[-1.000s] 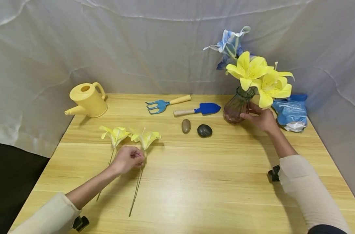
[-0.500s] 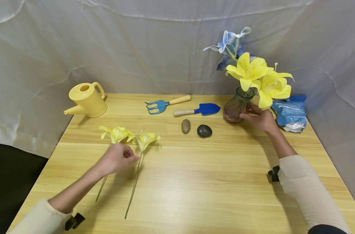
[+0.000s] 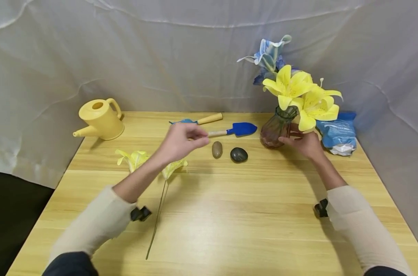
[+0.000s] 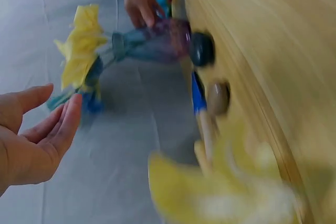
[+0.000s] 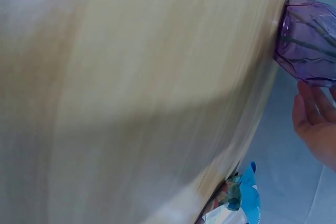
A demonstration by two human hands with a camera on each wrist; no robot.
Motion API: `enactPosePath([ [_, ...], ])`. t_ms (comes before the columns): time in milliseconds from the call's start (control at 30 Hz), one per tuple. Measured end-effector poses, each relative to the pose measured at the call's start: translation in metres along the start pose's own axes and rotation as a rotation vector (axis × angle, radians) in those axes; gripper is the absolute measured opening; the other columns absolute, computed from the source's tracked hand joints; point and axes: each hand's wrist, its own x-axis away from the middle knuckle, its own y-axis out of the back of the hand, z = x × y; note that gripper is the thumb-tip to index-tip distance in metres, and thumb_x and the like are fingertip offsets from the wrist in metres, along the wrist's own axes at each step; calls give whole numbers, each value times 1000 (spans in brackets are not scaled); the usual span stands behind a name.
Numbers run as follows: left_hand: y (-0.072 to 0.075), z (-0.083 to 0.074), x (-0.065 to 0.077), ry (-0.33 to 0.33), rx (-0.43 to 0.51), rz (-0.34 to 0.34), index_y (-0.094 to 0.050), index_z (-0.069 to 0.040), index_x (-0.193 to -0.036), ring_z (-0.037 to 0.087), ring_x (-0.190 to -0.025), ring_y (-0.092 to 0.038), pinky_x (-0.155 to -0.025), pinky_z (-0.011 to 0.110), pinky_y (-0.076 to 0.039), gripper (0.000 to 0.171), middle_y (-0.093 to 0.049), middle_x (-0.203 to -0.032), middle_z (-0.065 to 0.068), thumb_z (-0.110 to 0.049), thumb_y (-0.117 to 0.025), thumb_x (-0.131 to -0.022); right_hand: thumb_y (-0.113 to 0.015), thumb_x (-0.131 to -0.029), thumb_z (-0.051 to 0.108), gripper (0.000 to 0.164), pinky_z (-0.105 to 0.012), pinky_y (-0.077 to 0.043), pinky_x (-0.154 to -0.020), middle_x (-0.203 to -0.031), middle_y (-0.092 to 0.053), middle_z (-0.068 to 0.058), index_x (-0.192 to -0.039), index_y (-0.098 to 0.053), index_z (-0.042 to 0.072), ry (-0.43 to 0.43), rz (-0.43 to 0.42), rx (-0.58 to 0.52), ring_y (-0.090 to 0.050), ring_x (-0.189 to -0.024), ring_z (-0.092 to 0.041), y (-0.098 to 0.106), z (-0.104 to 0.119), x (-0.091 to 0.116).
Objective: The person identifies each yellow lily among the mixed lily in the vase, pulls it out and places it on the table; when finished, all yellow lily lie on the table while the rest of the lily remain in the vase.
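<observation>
My left hand (image 3: 181,143) is in the air over the left part of the table, thumb and fingers apart with nothing between them. In the left wrist view the left hand (image 4: 39,140) shows the same gap. Below it lie two yellow lilies, one lily (image 3: 172,168) partly covered by the hand, the other lily (image 3: 136,158) by the forearm. My right hand (image 3: 303,143) holds the side of a ribbed purple-green glass vase (image 3: 272,132), thumb in front, fingers partly hidden behind. Yellow lilies (image 3: 291,86) and blue flowers (image 3: 269,53) stand in the vase.
A yellow watering can (image 3: 102,120) stands back left. Along the back lie a small hand fork (image 3: 210,118), partly covered, and a blue trowel (image 3: 243,129). A brown stone (image 3: 217,149) and a black stone (image 3: 239,155) lie before them. A blue bag (image 3: 338,132) sits right of the vase.
My left hand has left the right-hand lily's stem and moved up and to the right. That stem's lower end has shifted slightly left. The right hand stays at the vase.
</observation>
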Motion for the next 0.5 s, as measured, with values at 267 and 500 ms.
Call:
enactPosePath([
  [267,-61,-33,-75,59,212,134,-65,-13,-96,9,-80,-59,-68,22,-48,22,-64,-86,-4,-25,-67,-78,-70,-74,6,56,-53,-37,-87,-116,-42,-15,-121,-39,3,11,155,-66,-42,-111,-36,10,28,-2],
  [500,-112,-39,-121,79,344,22,-66,-10,-99,4,-77,-58,-66,16,-47,23,-64,-85,-5,-18,-68,-77,-71,-71,-2,66,-33,-36,-85,-116,-42,-14,-126,-35,4,54,177,-83,-41,-105,-22,10,37,-7],
])
